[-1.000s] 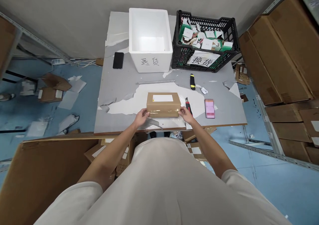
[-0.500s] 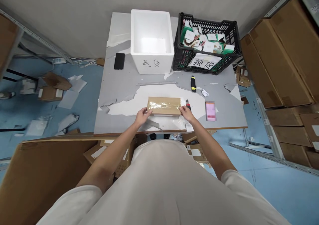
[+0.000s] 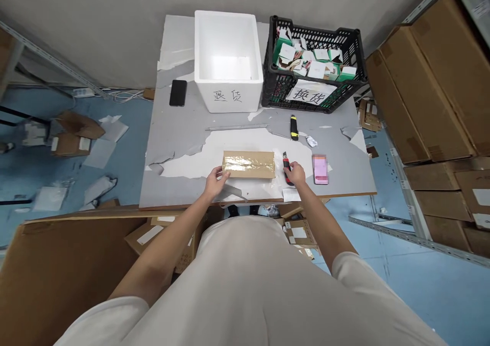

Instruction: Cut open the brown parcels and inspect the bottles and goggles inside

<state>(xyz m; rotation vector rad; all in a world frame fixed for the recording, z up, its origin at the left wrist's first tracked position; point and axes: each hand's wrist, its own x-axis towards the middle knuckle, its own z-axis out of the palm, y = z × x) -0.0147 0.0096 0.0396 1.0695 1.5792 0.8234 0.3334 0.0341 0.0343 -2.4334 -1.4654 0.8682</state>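
Observation:
A brown taped cardboard box lies on the table near its front edge. My left hand grips the box's left end between thumb and fingers. To the right of the box, my right hand has its fingers closed on a red and black utility knife, whose tip points away from me. A pink-screened phone lies just right of that hand. Behind the knife is a black and yellow cutter, with a crumpled white scrap beside it.
A white foam box and a black crate of small green-and-white cartons stand at the table's back. A black phone lies at the left. Large cartons stand at the right; an open carton is at the lower left.
My right hand has let go of the box's right end and moved right onto the red and black knife. The box now lies flat on the table, with my left hand still on it.

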